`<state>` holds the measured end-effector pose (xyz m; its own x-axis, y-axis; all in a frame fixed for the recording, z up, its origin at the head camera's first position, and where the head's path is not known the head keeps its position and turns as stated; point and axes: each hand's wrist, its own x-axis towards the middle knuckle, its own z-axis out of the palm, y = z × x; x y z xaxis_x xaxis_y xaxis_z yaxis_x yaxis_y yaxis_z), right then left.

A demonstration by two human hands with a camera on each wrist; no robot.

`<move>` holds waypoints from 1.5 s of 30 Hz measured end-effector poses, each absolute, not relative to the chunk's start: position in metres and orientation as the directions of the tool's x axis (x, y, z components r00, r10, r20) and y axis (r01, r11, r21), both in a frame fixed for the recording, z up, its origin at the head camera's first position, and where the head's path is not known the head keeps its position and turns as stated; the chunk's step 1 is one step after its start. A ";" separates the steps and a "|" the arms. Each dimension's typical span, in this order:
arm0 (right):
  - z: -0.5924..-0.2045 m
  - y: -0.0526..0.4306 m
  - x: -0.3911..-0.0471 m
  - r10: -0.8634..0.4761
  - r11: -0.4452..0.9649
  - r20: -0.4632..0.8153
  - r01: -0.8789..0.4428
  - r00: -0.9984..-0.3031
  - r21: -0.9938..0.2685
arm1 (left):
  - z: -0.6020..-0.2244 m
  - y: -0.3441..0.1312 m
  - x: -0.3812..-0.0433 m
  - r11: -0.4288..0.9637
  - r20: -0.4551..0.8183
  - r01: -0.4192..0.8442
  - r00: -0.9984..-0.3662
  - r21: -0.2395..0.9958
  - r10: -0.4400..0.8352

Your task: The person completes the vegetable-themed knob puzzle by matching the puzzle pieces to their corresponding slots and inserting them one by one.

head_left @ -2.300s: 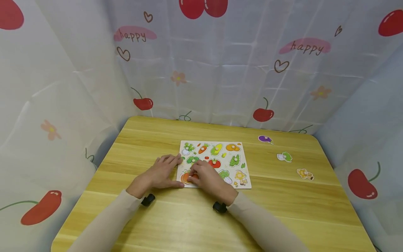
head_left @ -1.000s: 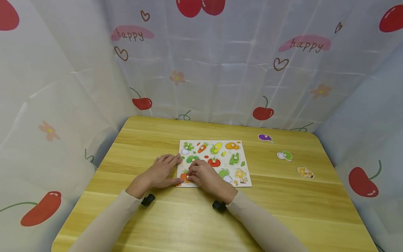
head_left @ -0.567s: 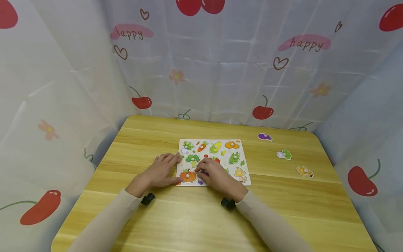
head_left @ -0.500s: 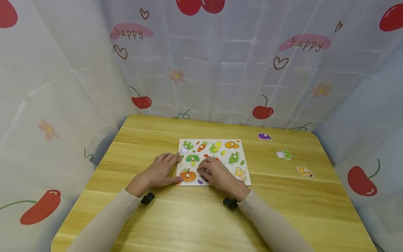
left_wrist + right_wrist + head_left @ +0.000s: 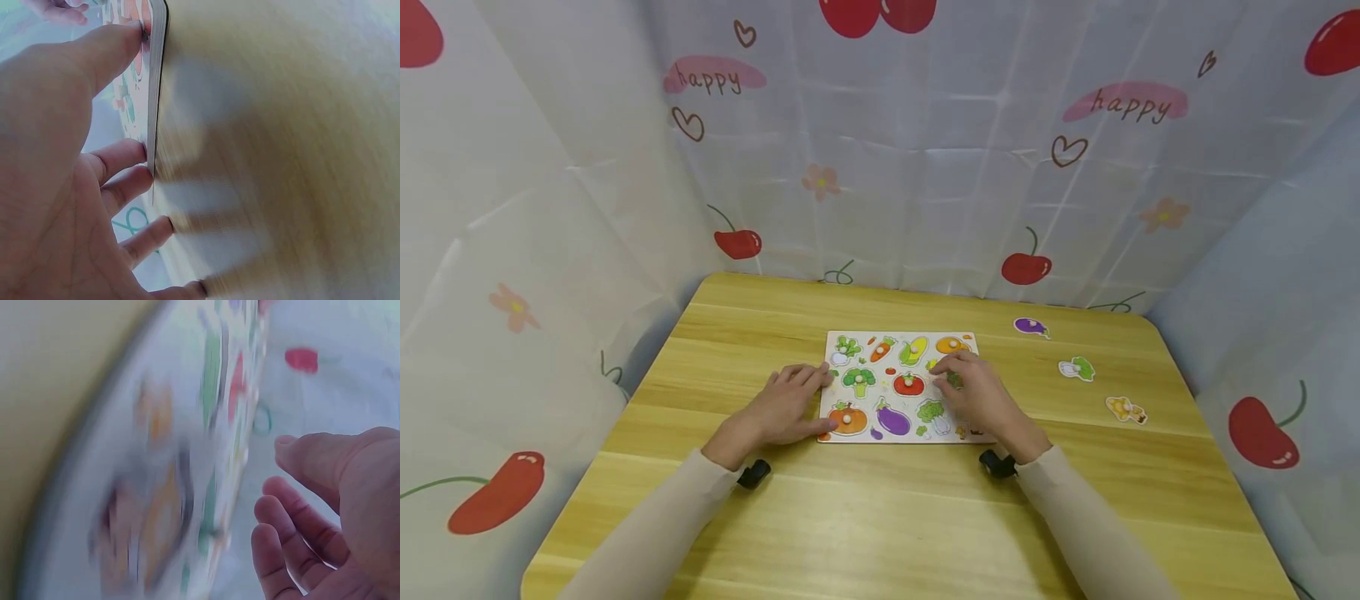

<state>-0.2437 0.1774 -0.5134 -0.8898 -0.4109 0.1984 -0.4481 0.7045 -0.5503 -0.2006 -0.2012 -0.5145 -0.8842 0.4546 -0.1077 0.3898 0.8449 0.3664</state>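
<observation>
A white vegetable puzzle board (image 5: 917,333) lies on the table. My left hand (image 5: 784,407) rests at its left edge, fingers spread, with the thumb and some fingertips against the rim in the left wrist view. A knobbed pumpkin piece (image 5: 847,419) sits in the lower left of the board, beside the flat eggplant shape (image 5: 892,419), which shows no knob. Over the board's right side hovers my right hand (image 5: 977,398), fingers loosely bent and holding nothing in the right wrist view, where the board is blurred. This hand partly covers the asparagus and mushroom pictures.
Three loose knobbed pieces lie on the table right of the board: an eggplant (image 5: 1032,327), a leafy cabbage (image 5: 1077,368) and a yellow mushroom (image 5: 1126,409). A curtain (image 5: 917,208) with cherry prints hangs behind the wooden table (image 5: 820,517).
My right hand has left the pumpkin piece, which now sits in the board, and has moved right across the board, uncovering the eggplant shape. My left hand has stayed at the edge.
</observation>
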 end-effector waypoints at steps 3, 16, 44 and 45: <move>-0.512 0.198 -0.255 -0.369 0.713 0.191 -0.409 -0.910 -0.570 | -0.514 -0.201 -0.201 0.846 -0.107 0.391 -0.885 0.362 0.454; -0.523 0.276 -0.305 -0.147 0.792 0.153 -0.209 -0.977 -0.573 | -0.517 -0.204 -0.199 0.834 -0.104 0.386 -0.883 0.394 0.457; -0.538 0.290 -0.314 -0.191 0.799 0.075 -0.200 -0.979 -0.567 | -0.517 -0.202 -0.200 0.831 -0.089 0.398 -0.881 0.390 0.464; -0.538 0.290 -0.314 -0.179 0.795 0.074 -0.189 -0.981 -0.576 | -0.517 -0.202 -0.201 0.830 -0.086 0.399 -0.881 0.389 0.464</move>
